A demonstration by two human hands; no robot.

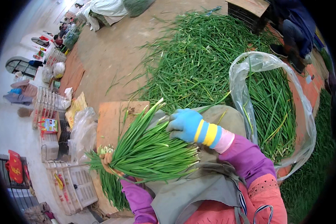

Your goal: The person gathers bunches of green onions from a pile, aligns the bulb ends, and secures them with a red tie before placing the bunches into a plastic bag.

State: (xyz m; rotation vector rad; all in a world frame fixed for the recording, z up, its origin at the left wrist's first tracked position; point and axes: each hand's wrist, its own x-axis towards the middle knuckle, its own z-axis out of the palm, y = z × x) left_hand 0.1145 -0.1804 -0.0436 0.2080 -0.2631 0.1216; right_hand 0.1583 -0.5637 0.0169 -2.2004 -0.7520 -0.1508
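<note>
A loose bunch of long green garlic chives [153,153] lies across my lap, its pale cut ends fanned toward the right. My left hand [107,161] is closed round the leafy end at the left, partly hidden by the leaves. My right hand [186,125], in a blue glove with yellow bands, rests at the bunch's upper edge. Its fingers are curled inward beside a few pale stalk ends; what they pinch is hidden. Under my left hand, more chives [114,188] lie on a board [119,112].
A broad heap of chives [194,59] covers the floor ahead. To my right, an opened clear plastic bag [308,123] holds more. White plastic crates [72,186] stand at left. A person's leg [293,35] and a dark crate [246,16] are at the far right.
</note>
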